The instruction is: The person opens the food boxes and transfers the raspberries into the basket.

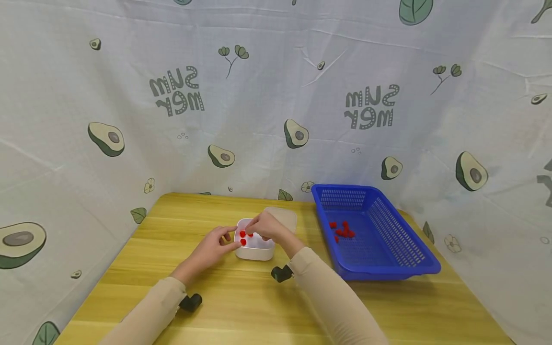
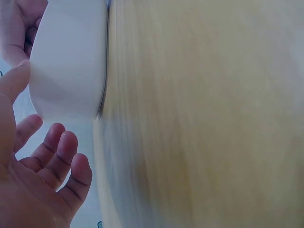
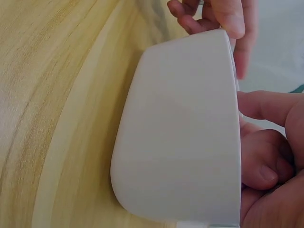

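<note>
A small white box (image 1: 254,253) without its lid stands on the table, with several small red pieces (image 1: 243,242) at its left inside. My left hand (image 1: 212,248) holds the box at its left end, thumb and index fingertip on the rim. In the left wrist view, its other fingers (image 2: 66,145) curl loosely beside the wall. My right hand (image 1: 268,227) reaches over the box from the right, its thumb and index finger pointing down among the red pieces. The box wall (image 3: 185,128) hides those fingertips in the right wrist view, so whether they pinch a piece is unclear.
A pale lid (image 1: 284,218) lies behind the box, to its right. On the right stands a blue plastic basket (image 1: 379,268) with several red pieces (image 1: 345,231) at its left side. A printed cloth (image 1: 258,105) hangs behind the wooden table (image 1: 241,306).
</note>
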A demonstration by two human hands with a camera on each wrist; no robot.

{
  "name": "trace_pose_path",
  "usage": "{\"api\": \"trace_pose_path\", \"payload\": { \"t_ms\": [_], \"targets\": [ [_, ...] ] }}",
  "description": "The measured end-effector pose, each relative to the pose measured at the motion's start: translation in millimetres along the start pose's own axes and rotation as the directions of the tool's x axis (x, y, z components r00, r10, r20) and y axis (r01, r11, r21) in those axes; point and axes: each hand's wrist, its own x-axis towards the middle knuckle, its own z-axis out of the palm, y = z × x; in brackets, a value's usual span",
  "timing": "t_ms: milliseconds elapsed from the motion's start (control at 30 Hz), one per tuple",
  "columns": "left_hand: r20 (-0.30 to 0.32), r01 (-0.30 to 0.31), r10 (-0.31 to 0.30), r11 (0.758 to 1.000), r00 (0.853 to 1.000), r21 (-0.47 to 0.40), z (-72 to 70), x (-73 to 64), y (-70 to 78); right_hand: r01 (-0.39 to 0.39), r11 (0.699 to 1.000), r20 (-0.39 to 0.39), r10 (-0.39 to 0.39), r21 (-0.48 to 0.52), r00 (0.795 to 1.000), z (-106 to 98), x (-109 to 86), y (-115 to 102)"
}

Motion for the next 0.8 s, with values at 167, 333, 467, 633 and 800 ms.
{"api": "trace_pose_path", "payload": {
  "t_ms": [167,333,467,633,800],
  "targets": [
    [-0.02,-0.027,0.026,1.0,0.999,-0.01,-1.9,0.1,1.1,-0.001,0.999,0.005,0.002,-0.048,1.0,4.7,7.0,-0.6],
    [-0.008,-0.061,0.061,0.998,0.998,-0.016,1.1,2.0,0.5,-0.034,0.996,0.003,0.034,-0.085,0.999,10.2,7.8,2.8],
    [-0.012,-0.053,0.053,0.998,0.999,-0.014,3.7,2.8,-2.9,-0.052,0.993,0.001,0.053,-0.102,0.999,14.4,6.7,2.8],
    [-0.024,-0.04,0.04,0.999,0.999,-0.021,3.7,1.8,-4.5,-0.062,0.99,0.006,0.064,-0.128,0.998,19.0,5.4,1.2],
    [-0.026,-0.034,0.033,0.999,0.999,-0.022,1.9,1.2,-4.4,-0.036,0.994,0.011,0.037,-0.1,0.999,24.0,7.3,1.9]
  ]
}}
